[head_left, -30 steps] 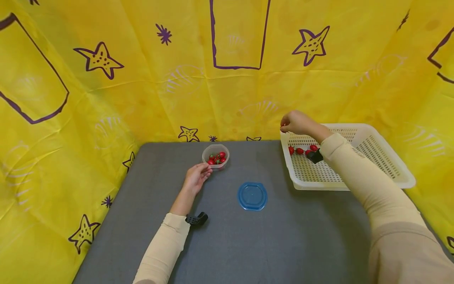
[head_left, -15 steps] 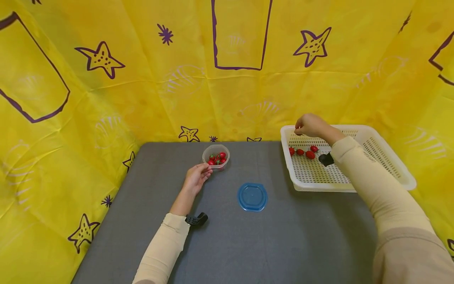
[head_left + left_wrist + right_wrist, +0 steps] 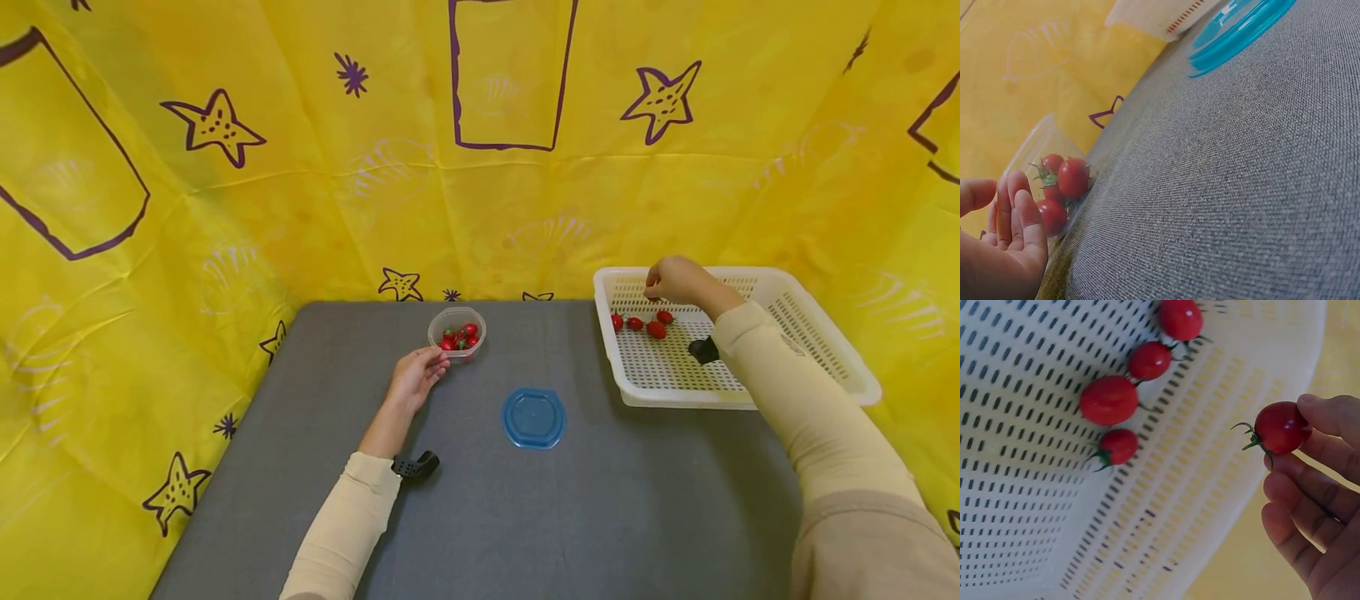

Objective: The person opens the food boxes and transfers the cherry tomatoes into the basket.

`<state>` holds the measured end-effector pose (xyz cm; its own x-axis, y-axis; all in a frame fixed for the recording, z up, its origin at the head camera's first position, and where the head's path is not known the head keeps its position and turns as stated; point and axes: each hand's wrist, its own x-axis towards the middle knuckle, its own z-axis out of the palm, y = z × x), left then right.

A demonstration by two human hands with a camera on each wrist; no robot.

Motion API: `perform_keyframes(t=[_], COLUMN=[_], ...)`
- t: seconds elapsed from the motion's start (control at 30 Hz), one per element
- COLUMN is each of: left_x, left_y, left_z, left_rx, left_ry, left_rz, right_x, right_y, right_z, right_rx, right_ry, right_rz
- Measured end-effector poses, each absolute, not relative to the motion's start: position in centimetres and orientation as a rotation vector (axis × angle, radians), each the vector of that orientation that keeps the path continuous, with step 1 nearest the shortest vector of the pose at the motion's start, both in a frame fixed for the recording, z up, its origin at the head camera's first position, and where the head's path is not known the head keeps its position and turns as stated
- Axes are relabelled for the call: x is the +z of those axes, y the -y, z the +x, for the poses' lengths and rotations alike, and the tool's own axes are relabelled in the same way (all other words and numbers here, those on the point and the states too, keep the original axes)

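My right hand [image 3: 678,279] is over the far left part of the white basket [image 3: 637,390]. In the right wrist view, its thumb and fingers pinch a red cherry tomato [image 3: 1283,427] with a green stem. Several more cherry tomatoes [image 3: 1110,400] lie on the slotted basket floor, by its wall. On the left, my left hand [image 3: 414,377] holds the near rim of a small clear plastic container [image 3: 442,318], thumb and fingers on either side. Inside it, red cherry tomatoes [image 3: 1074,177] with green stems are piled.
A round blue lid [image 3: 534,418] lies flat on the grey table [image 3: 480,517], between the container and the basket. Yellow printed cloth [image 3: 495,192] hangs along the table's back and sides.
My right hand has moved right and lower, from the basket's left rim to over its inside. The left hand and the container stay where they were.
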<state>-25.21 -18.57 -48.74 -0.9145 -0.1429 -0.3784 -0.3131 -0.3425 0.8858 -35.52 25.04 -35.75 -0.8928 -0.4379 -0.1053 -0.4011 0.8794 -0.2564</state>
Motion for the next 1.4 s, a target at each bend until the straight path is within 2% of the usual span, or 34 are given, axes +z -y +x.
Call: perform_keyframes(t=[0.47,1.4], left_x=[-49.1,-48.9], left_y=[18.5,18.6], left_z=[-25.2,-25.5], left_rx=[2.451,2.464], left_ry=[-1.696,-1.668], left_rz=[-0.569,-0.554], right_x=[-39.9,-43.6], right_y=[-27.5,-29.8], right_z=[-36.2,-37.0], right_rx=[-0.322,-0.281], right_ry=[-2.797,-2.743], right_rz=[-0.477,-0.333])
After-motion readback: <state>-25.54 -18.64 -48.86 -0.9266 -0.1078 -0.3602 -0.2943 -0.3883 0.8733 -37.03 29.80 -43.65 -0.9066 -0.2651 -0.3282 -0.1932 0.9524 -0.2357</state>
